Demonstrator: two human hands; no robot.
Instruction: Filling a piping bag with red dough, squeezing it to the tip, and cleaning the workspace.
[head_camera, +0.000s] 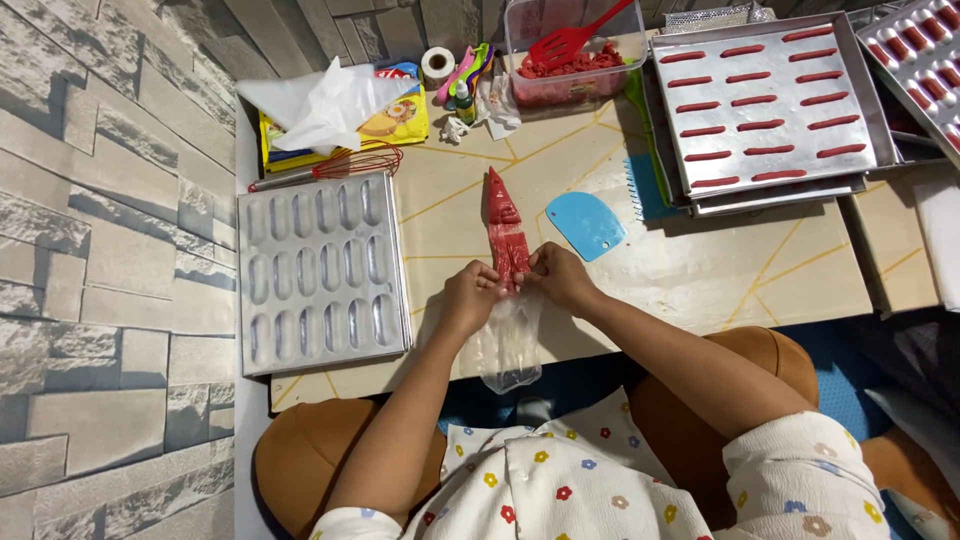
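Both hands (515, 290) pinching red piping bag (505, 235)

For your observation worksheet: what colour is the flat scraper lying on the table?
Light blue scraper; the head view shows it best.

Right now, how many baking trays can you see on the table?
3, perhaps more hidden: an empty mould tray left of both hands, a tray of red strips at upper right with others possibly stacked beneath, and a filled tray cut off at the right edge.
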